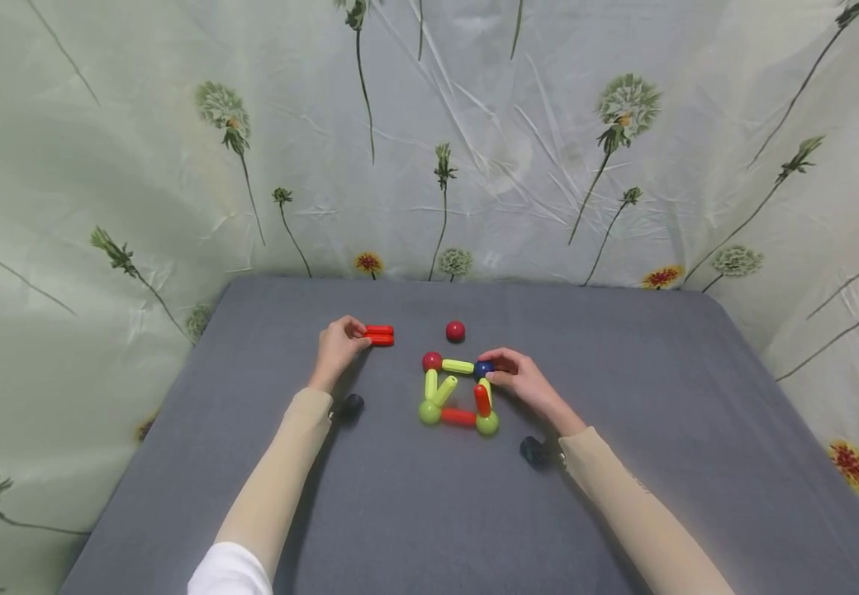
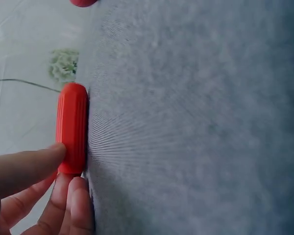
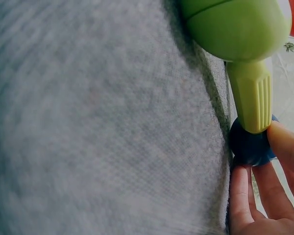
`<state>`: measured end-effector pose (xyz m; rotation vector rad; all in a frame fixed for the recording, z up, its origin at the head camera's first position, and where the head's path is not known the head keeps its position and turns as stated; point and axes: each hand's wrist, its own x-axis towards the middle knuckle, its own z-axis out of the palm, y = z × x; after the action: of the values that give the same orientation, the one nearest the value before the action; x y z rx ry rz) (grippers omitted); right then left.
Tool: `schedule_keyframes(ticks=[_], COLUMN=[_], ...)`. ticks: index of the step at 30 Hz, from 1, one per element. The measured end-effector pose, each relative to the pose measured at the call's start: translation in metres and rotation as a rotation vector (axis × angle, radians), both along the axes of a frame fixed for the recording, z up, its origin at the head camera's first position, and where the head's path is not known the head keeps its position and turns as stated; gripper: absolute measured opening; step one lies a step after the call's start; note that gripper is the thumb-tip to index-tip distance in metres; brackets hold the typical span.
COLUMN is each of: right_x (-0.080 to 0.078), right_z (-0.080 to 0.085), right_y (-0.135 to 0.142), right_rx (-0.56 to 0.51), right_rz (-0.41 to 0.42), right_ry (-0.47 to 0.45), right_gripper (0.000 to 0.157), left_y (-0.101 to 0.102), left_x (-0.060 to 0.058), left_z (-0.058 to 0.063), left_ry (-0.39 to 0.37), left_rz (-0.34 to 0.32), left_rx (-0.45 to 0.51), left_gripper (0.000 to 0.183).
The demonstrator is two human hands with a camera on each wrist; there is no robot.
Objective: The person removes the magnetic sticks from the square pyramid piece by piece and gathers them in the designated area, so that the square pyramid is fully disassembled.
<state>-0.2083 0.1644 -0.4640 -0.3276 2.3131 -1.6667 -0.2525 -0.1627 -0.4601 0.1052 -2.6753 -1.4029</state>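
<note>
My left hand (image 1: 339, 347) holds the near end of two red rods (image 1: 380, 340) lying side by side on the grey cloth. In the left wrist view the thumb presses on a ribbed red rod (image 2: 73, 127) and fingers are behind its end. My right hand (image 1: 524, 380) grips a dark blue ball (image 3: 250, 144), the back right corner of a four-sided frame. The frame's other corners are a red ball (image 1: 432, 361) and two green balls (image 1: 430, 411). Yellow-green rods (image 1: 457, 366) and one red rod (image 1: 459, 417) join them. From each green ball another rod points upward.
A loose red ball (image 1: 455, 331) lies behind the frame. Each wrist carries a dark camera (image 1: 351, 406) close to the cloth. The grey table top (image 1: 429, 512) ends at a flower-patterned curtain (image 1: 504, 165) behind and at the sides.
</note>
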Motion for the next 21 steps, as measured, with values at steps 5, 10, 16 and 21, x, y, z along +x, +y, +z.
schedule_keyframes(ticks=[5, 10, 16, 21], right_x=[0.000, 0.000, -0.001, 0.001], right_z=[0.001, 0.000, 0.000, 0.005], right_y=[0.001, 0.004, 0.003, 0.001], right_rx=[-0.005, -0.009, -0.009, -0.016], right_rz=[0.006, -0.004, 0.010, 0.018], right_ry=[-0.003, 0.003, 0.019, 0.006], right_gripper=[0.028, 0.028, 0.029, 0.030], left_y=[0.008, 0.034, 0.072, 0.083], left_x=[0.003, 0.020, 0.034, 0.038], left_z=[0.005, 0.021, 0.028, 0.023], left_ry=[0.059, 0.010, -0.121, -0.088], left_rz=[-0.051, -0.545, -0.962, -0.902], left_rx=[0.011, 0.215, 0.161, 0.076], left_gripper=[0.018, 0.028, 0.034, 0.024])
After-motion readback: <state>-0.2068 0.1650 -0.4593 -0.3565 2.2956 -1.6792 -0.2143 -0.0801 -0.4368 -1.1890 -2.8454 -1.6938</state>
